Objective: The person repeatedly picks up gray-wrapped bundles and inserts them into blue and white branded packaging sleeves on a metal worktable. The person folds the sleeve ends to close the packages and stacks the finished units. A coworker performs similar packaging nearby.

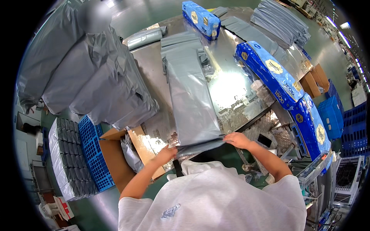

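**Near end of a long, flat strip of glossy grey plastic (192, 104) gripped by both hands**

The near left corner of the grey strip is pinched in the left hand (166, 154), its fingers curled in on the plastic. The near right corner is gripped likewise by the right hand (238, 140). Between the two, a dark fold is formed across the strip's near edge. The strip is laid lengthwise on a worn, silvery metal tabletop (227, 77), and further grey layers are seen jutting from under its far part.

To the left of the strip, a tall, draped heap of grey plastic sheets (100, 73) is piled up. Also to its left, nearer the person, an open brown cardboard box (111, 165) is partly filled with crumpled grey plastic (132, 154). Farther left of the strip, a blue lattice plastic pallet (94, 154) is seen beside a block of stacked grey bundles (69, 158).

Just left of the strip's far end, a folded grey plastic bundle (146, 37) is placed. Past that end, to its right, a blue oblong plastic-wrapped package (201, 19) is stood. Well to the right of the strip, two larger blue plastic-wrapped packages (269, 73) are lined up end to end.
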A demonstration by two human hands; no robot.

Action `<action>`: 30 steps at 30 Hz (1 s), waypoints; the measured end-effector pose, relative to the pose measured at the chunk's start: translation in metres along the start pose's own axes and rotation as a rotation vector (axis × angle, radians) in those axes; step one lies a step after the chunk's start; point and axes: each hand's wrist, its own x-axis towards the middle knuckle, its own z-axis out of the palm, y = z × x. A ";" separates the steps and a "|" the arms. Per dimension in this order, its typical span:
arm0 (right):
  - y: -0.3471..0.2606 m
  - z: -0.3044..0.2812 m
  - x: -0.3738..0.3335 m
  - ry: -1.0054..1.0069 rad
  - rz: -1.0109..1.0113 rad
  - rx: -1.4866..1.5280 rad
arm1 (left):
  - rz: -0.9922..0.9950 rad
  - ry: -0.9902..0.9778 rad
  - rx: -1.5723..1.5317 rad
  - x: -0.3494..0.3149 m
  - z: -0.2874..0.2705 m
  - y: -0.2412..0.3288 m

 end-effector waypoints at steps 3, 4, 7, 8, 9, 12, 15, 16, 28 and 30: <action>0.017 -0.006 0.017 -0.004 0.223 0.158 | -0.321 -0.092 -0.209 0.025 -0.073 0.006; 0.024 -0.006 0.028 -0.019 0.261 0.178 | -0.308 -0.037 -0.173 0.031 -0.074 -0.002; 0.024 -0.010 0.061 0.032 0.361 0.369 | -0.294 0.106 -0.143 0.054 -0.062 -0.033; 0.024 -0.006 0.072 0.075 0.406 0.438 | -0.304 0.143 -0.177 0.064 -0.059 -0.034; 0.025 -0.002 0.079 0.117 0.450 0.507 | -0.314 0.179 -0.212 0.076 -0.053 -0.034; 0.032 0.032 0.105 0.320 0.460 0.350 | -0.446 0.573 -0.509 0.099 0.019 -0.058; 0.053 0.066 0.124 0.656 0.518 0.650 | -0.557 0.847 -0.743 0.128 0.056 -0.080; 0.065 0.078 0.135 0.746 0.584 0.785 | -0.625 0.881 -0.696 0.138 0.066 -0.090; -0.057 -0.089 0.132 0.278 0.667 1.685 | -0.340 0.459 -1.638 0.104 -0.123 0.029; -0.069 -0.111 0.126 0.324 0.618 1.704 | -0.271 0.529 -1.566 0.096 -0.146 0.052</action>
